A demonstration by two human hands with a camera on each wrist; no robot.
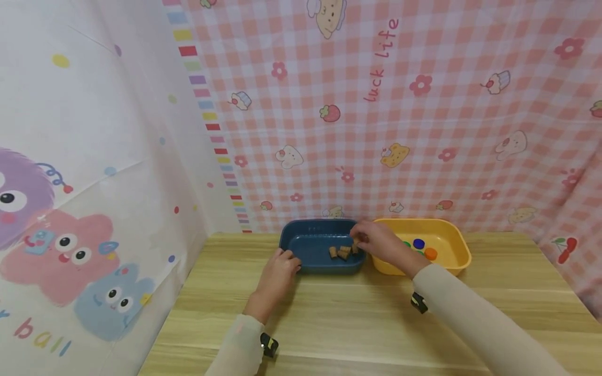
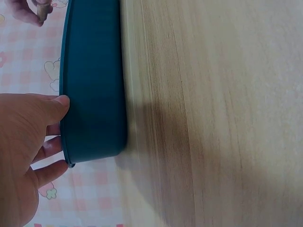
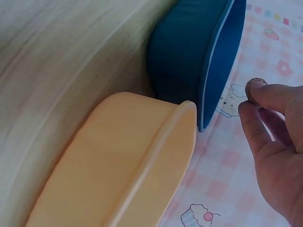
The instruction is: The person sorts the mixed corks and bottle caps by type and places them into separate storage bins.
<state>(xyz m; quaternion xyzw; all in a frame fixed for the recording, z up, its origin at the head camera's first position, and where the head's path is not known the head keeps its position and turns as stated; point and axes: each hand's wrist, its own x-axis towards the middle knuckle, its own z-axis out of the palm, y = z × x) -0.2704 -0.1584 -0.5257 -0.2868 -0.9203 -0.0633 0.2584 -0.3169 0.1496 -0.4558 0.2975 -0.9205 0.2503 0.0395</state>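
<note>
My left hand (image 1: 278, 269) grips the near left corner of a dark blue plastic basin (image 1: 301, 254). In the left wrist view its thumb lies on the basin's rim, with the other fingers around the corner. Several short brown corks (image 1: 344, 254) lie in the right part of that basin. Over the basin's right end, my right hand (image 1: 378, 241) pinches a cork (image 3: 249, 91) between thumb and fingertips, held above the rim in the right wrist view. Beneath the right forearm stands a yellow basin (image 1: 453, 237), partly hidden, with blue, green and orange bottle caps (image 1: 430, 254) in it.
Both basins stand side by side on a wood-grain table (image 1: 338, 324), near its far edge. Behind them hangs a pink checked cloth (image 1: 301, 130). A white cloth with cartoon figures (image 1: 141, 183) covers the left side.
</note>
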